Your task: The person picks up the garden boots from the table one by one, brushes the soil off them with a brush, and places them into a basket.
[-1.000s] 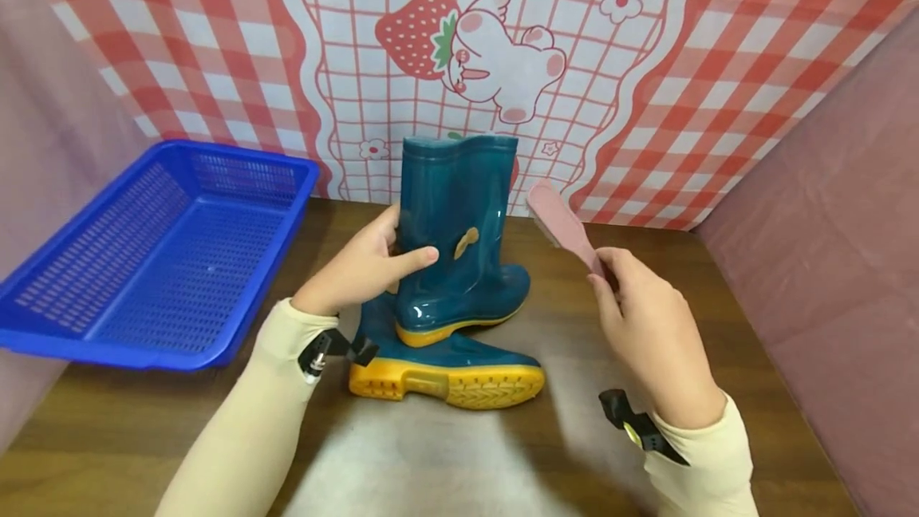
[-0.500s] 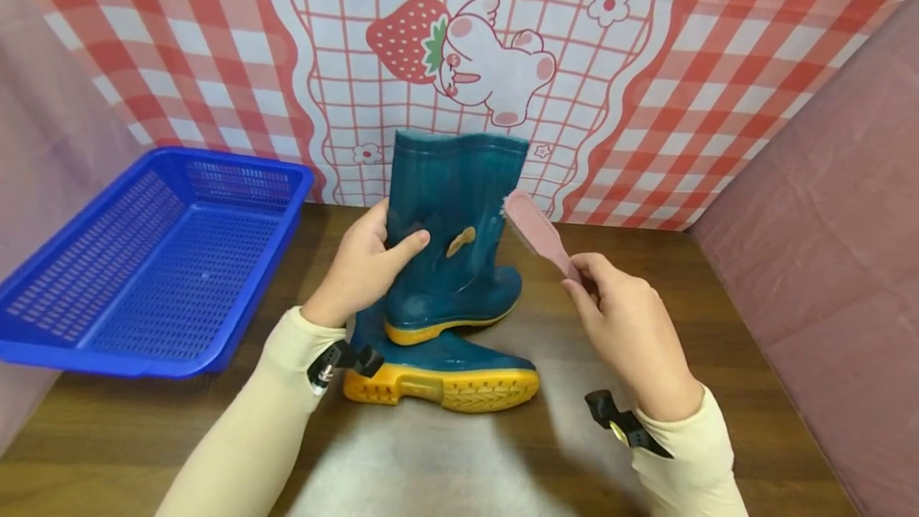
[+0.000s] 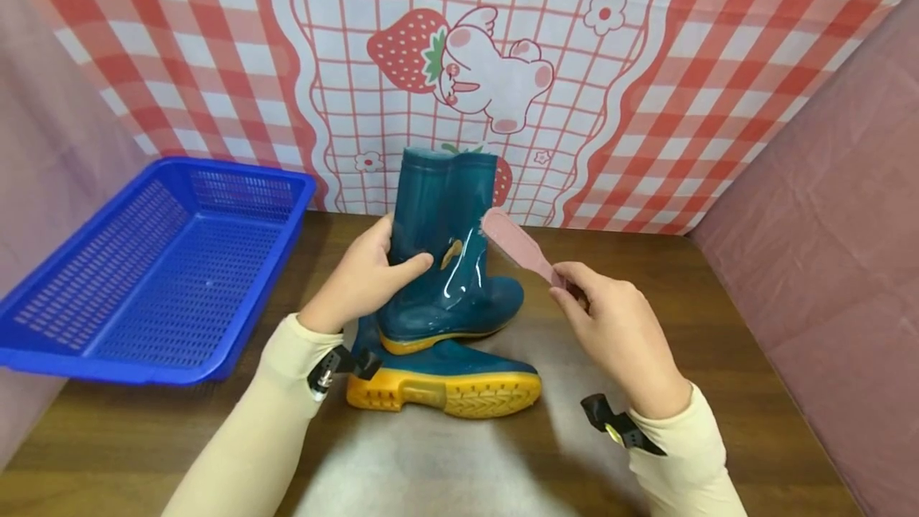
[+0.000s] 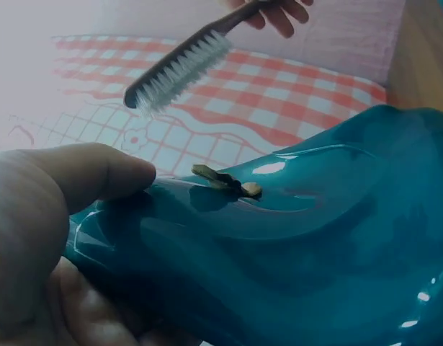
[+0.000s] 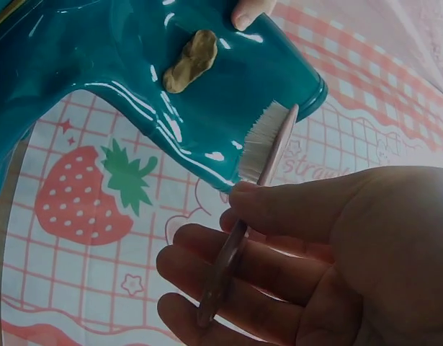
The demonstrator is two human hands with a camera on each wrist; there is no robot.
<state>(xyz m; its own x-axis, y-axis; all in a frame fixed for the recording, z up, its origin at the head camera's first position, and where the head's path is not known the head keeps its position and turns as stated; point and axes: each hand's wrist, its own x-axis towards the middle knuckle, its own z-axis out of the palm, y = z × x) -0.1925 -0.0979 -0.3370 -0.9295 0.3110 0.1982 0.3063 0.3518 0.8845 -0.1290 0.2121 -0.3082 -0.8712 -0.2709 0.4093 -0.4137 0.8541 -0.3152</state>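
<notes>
My left hand (image 3: 362,278) grips the shaft of a dark teal rubber rain boot (image 3: 431,202) from its left side, thumb across the front. The boot leans slightly, its yellow-edged sole just above or against a second boot (image 3: 445,393) lying on its side with the yellow tread facing me. A brown, mud-like lump (image 5: 190,61) sticks to the held boot's shaft. In my right hand (image 3: 621,329) a pink brush (image 3: 518,246) is pinched by the handle. Its white bristles (image 5: 261,148) face the shaft, close to its edge; whether they touch is unclear.
A blue perforated plastic basket (image 3: 183,373) stands on the left of the wooden table (image 3: 718,389). Behind the boots rises a red-and-white checked cloth (image 3: 689,102) with strawberry prints. Pink fabric (image 3: 826,182) borders the right side.
The brush in my right hand has moved left, closer to the boot's shaft. My left hand has turned the boot somewhat, so its shaft looks narrower and the lump sits differently.
</notes>
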